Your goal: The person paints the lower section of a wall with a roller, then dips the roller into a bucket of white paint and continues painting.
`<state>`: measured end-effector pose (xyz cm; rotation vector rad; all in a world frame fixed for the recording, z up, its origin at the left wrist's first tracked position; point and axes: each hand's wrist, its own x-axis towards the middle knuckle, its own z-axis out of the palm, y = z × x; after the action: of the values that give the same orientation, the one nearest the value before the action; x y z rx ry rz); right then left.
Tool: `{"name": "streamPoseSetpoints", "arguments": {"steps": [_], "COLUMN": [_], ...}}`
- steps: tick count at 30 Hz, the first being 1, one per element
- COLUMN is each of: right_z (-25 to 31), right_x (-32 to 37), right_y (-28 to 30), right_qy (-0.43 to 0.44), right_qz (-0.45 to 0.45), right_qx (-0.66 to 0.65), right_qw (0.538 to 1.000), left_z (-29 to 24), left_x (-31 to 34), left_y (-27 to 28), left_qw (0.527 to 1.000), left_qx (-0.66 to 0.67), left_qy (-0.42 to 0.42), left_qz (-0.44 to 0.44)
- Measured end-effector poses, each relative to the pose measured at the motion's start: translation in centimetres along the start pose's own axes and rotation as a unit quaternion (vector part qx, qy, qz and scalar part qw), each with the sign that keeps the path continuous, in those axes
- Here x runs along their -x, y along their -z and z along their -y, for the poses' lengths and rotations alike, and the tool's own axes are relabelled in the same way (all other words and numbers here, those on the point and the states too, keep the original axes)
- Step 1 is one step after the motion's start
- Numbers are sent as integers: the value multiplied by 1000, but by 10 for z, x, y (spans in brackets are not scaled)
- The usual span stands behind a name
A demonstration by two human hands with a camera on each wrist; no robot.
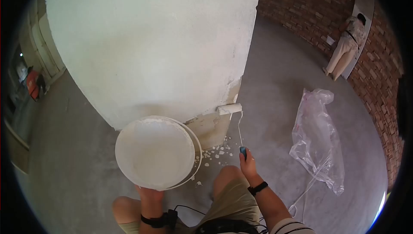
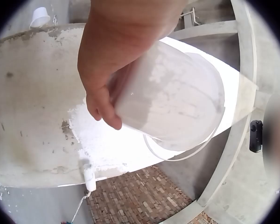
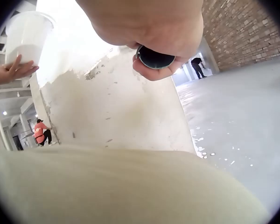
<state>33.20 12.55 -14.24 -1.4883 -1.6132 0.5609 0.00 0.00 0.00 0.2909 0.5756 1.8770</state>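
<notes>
I read my left hand [image 1: 150, 196] under the base of one round white plastic bucket [image 1: 118, 148]. The fingers [image 3: 15, 70] are spread wide and fairly straight against its lower wall and carry it. The thumb [image 2: 105, 109] lies on the wall of the bucket [image 2: 177, 102].

My right hand [image 1: 248, 166] is wrapped tight round the blue grip of one long-handled white paint roller [image 1: 229, 109]. The grip end [image 3: 154, 58] shows just below the curled fingers [image 3: 151, 70]. The roller sleeve sits well beyond the fingertips and touches the lower corner of the white plastered wall [image 1: 150, 40].

Between the two hands:
- one bare knee [image 1: 228, 176];
- many white paint drips [image 1: 217, 151] on the grey concrete floor [image 1: 275, 88].

Outboard of the right fingers lies one crumpled clear plastic bag [image 1: 318, 139]. Far beyond it, one person [image 1: 346, 47] stands at the red brick wall [image 1: 309, 6]. The right wrist view shows one more person in an orange top [image 3: 39, 133].
</notes>
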Motion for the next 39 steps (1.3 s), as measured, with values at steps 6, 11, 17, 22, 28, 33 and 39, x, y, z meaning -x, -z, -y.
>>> {"name": "streamPoseSetpoints", "arguments": {"steps": [6,11,17,22,28,33,39], "right_z": [6,36,108,98,50,9,-4], "right_x": [1,-36,-71,-74,-45,-14,11], "right_y": [4,19,59,51,25,12,13], "right_qy": [-7,92,-41,25,31,10,3], "right_qz": [18,-58,-12,-40,-16,21,43], "right_qx": [9,-17,-54,-31,28,60,98], "right_qw": [1000,994,998,998,999,998,994], "left_z": [-4,2,4,2,4,3,0], "left_x": [4,-2,1,4,2,3,5], "left_y": [1,-2,-6,-12,-5,-1,-4], "left_qw": [1000,1000,1000,1000,1000,999,999], "left_qx": [11,-6,-21,-14,-7,0,10], "left_qy": [12,6,-5,-1,-5,-11,-24], "left_qz": [7,-17,-13,-8,-29,-36,-32]}}
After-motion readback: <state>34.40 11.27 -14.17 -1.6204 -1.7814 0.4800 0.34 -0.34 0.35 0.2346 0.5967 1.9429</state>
